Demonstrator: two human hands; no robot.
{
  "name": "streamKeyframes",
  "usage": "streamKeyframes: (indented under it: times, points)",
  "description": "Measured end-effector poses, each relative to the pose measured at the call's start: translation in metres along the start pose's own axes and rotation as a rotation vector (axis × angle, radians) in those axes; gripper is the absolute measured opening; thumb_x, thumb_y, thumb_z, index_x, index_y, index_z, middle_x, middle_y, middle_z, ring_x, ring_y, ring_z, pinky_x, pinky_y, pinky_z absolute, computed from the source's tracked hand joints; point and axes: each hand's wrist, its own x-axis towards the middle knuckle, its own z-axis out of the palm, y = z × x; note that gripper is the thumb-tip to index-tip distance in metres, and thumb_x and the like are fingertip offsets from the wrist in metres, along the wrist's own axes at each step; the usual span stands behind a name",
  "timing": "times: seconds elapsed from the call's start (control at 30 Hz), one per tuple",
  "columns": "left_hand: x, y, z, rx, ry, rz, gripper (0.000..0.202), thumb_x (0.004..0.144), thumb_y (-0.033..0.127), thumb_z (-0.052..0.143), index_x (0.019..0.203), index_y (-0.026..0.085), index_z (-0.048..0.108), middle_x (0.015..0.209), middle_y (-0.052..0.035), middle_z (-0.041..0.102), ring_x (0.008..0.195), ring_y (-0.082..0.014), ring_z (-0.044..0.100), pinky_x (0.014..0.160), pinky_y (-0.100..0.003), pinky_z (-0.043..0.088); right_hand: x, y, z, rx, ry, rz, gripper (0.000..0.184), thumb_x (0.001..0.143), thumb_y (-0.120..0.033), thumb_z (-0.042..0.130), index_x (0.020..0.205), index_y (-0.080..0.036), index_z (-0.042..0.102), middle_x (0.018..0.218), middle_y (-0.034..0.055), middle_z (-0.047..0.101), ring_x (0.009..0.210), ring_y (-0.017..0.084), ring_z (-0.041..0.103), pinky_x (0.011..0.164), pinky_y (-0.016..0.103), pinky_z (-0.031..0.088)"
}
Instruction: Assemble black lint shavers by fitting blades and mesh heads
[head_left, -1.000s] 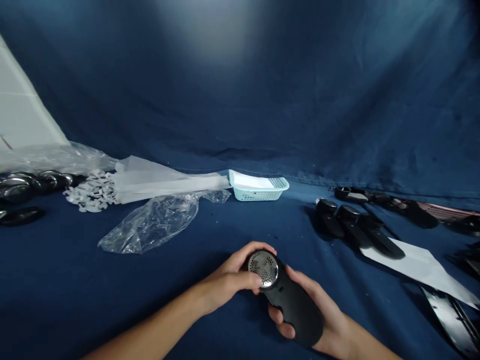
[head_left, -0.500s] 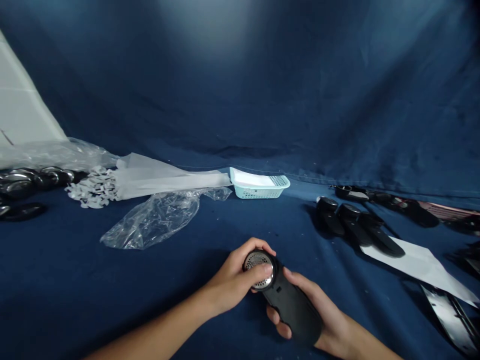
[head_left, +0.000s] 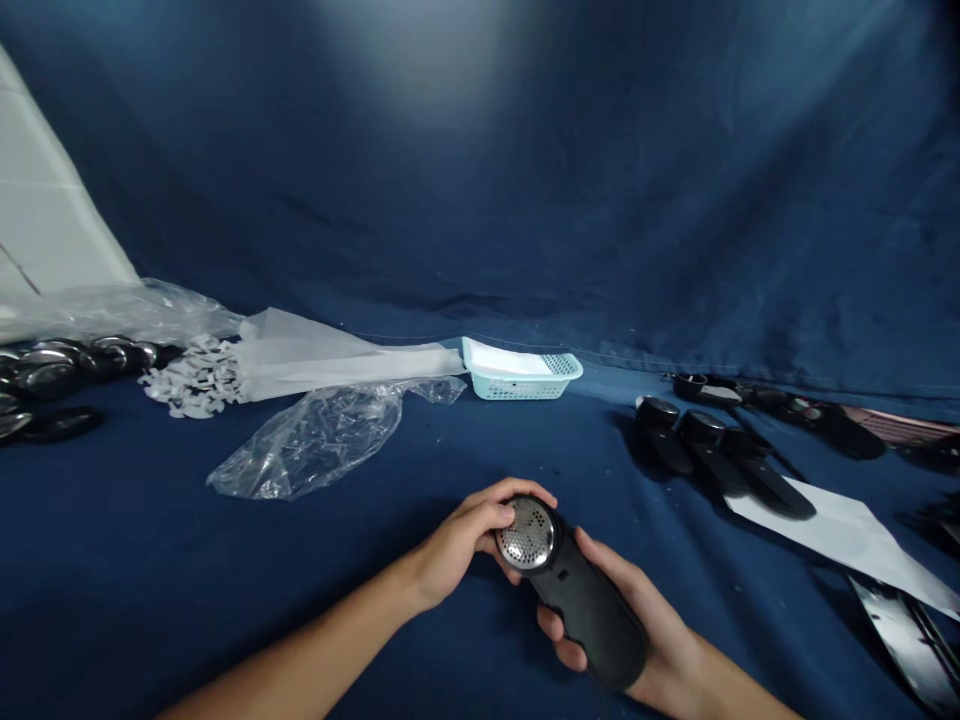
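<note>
A black fabric shaver [head_left: 592, 610] is held between my two hands, tilted with its round perforated metal head [head_left: 529, 535] at the upper left, facing up. My right hand [head_left: 652, 625] wraps round the handle, thumb along the upper side and fingertips showing at the lower edge. Around the head, my left hand [head_left: 465, 540] grips the rim: its thumb rests on the edge of the metal guard, and the other fingers curl behind, partly hidden.
More black fabric shavers [head_left: 705, 440] lie at the right by a white sheet [head_left: 862, 535]. Beyond my hands stands a light-blue basket [head_left: 521, 387]. Clear plastic [head_left: 315, 440], a bag of small white pieces [head_left: 199, 378] and black round parts [head_left: 56, 375] lie left. A blue cloth hangs behind.
My left thumb has slid from the middle of the metal guard to its upper left edge, uncovering more of the holes. The right hand keeps its hold on the handle.
</note>
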Motion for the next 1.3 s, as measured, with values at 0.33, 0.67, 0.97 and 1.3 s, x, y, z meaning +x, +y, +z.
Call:
streamKeyframes:
  times: [0.33,0.67,0.97,1.3]
  points:
    - [-0.001,0.004,-0.009,-0.07,-0.12,-0.018,0.058,0.067,0.021,0.065,0.125,0.019,0.057,0.122,-0.0122,0.058,0.102,-0.0272,0.055,0.072,-0.033,0.049,-0.002,0.0,-0.001,-0.019,0.004,0.009,0.057,0.095,-0.055,0.037,0.106,-0.004,0.06,0.071,0.0135,0.067,0.051,0.016,0.063,0.052,0.023,0.041]
    - [-0.004,0.006,0.004,0.038,-0.052,0.006,0.041,0.077,0.032,0.067,0.116,0.023,0.054,0.118,-0.0094,0.057,0.088,-0.0201,0.057,0.065,-0.028,0.045,-0.004,-0.001,0.006,-0.103,0.055,0.017,0.054,0.095,-0.055,0.037,0.11,-0.007,0.056,0.071,0.0136,0.068,0.05,0.015,0.063,0.052,0.023,0.041]
    - [-0.001,0.003,-0.002,-0.076,-0.064,-0.042,0.034,0.084,0.027,0.051,0.117,0.022,0.057,0.122,-0.0101,0.058,0.094,-0.0235,0.059,0.065,-0.03,0.049,0.0,-0.002,0.0,-0.045,0.0,0.047,0.061,0.095,-0.057,0.035,0.11,-0.002,0.06,0.07,0.0123,0.067,0.052,0.016,0.064,0.054,0.022,0.042]
    - [0.001,0.004,0.001,-0.029,-0.036,-0.009,0.035,0.082,0.03,0.061,0.115,0.02,0.058,0.11,-0.0103,0.06,0.082,-0.0194,0.059,0.06,-0.027,0.048,-0.004,-0.003,0.003,-0.063,0.0,0.019,0.06,0.096,-0.054,0.036,0.113,-0.001,0.059,0.071,0.014,0.067,0.052,0.016,0.064,0.054,0.023,0.042]
